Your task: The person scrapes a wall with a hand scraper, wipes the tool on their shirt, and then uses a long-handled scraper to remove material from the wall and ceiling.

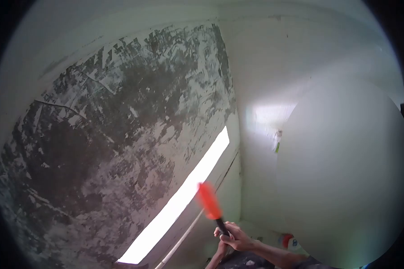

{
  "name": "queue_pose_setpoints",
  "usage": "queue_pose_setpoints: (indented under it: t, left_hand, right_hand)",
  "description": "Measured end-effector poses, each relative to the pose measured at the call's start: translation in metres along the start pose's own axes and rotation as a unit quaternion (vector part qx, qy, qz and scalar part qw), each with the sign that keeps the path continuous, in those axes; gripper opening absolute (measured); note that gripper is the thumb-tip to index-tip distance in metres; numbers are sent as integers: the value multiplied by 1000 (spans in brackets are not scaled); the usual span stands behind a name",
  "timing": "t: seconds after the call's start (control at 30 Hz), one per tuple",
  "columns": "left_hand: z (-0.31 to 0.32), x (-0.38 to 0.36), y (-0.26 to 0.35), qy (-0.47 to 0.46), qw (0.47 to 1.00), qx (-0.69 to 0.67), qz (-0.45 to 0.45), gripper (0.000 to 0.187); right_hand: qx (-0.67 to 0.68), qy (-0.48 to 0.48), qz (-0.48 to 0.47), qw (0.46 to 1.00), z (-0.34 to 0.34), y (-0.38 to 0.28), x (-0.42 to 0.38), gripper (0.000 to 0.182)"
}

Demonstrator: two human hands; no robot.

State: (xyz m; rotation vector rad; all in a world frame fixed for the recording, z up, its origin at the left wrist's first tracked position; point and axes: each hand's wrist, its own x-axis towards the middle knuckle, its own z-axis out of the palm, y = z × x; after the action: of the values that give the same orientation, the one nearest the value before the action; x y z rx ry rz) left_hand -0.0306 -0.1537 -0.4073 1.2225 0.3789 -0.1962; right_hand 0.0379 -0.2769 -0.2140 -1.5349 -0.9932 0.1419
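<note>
A tool with a bright orange-red head, blurred by motion, points up and to the left on a short black handle. My right hand is wrapped round that handle at the lower middle of the view. Just left of it and partly behind it, my left hand is close against the handle's lower end; most of its fingers are hidden, so what they hold cannot be made out.
A patchy grey and white scraped surface fills the left. Below it runs a bright white strip, with a pale pole beneath. A large smooth pale round shape stands at right. A red and white object lies low behind my arm.
</note>
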Motion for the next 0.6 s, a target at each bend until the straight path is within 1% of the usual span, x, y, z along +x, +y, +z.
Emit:
queue_pose_setpoints:
  t: [0.03, 0.07, 0.1, 0.13, 0.17, 0.2, 0.23, 0.27, 0.3, 0.33, 0.37, 0.43, 0.47, 0.5, 0.53, 0.57, 0.6]
  left_hand:
    - [8, -3, 23, 5, 999, 0, 45, 58]
    - [17, -3, 45, 13, 995, 8, 96, 60]
    - [22, -10, 67, 28, 985, 28, 166, 62]
    - [25, -23, 92, 52, 962, 66, 258, 64]
    - [27, -36, 121, 85, 919, 127, 364, 66]
    - [25, -53, 152, 126, 879, 137, 440, 69]
    - [22, -69, 181, 149, 852, 96, 493, 71]
    - [23, -99, 215, 151, 853, -107, 488, 86]
    - [25, -130, 249, 153, 799, -307, 495, 107]
    - [27, -158, 284, 166, 769, -136, 602, 109]
    - [36, -178, 320, 189, 723, -109, 656, 104]
    - [29, -216, 367, -16, 711, -142, 688, 85]
    - [30, -228, 391, -68, 690, -117, 711, 51]
    - [33, -239, 411, -124, 663, -90, 733, 29]
    - [36, -252, 424, -123, 660, -86, 736, 29]
    - [41, -265, 436, -54, 632, -87, 768, 27]
    - [43, -275, 448, 16, 601, -88, 794, 33]
  right_hand:
    - [15, 0, 3, 1000, 10, -6, 1, 21]
    - [5, -43, 58, 997, 18, -13, 4, 22]
    - [-5, -86, 112, 990, 26, -20, 8, 23]
    - [-14, -55, -12, 998, 28, -26, 17, 26]
    - [-4, -54, -9, 998, 26, -35, 28, 26]
    - [32, -53, -61, 996, 20, -46, 39, 26]
    - [69, -48, -113, 990, 15, -58, 50, 27]
    - [76, -42, -110, 990, 9, -71, 61, 27]
    - [68, -87, -119, 987, 1, -86, 73, 28]
    - [60, -133, -127, 981, -4, -98, 84, 29]
    - [69, -132, -123, 981, -4, -107, 95, 29]
    - [-1, -142, -212, 967, 0, -124, 117, 31]
    - [-23, -145, -241, 960, -1, -135, 130, 31]
    - [-48, -145, -273, 950, -4, -144, 143, 32]
    - [-87, -158, -280, 943, -8, -148, 155, 32]
    - [-120, -124, -295, 940, -13, -149, 165, 32]
    - [-133, -76, -333, 930, -16, -143, 177, 31]
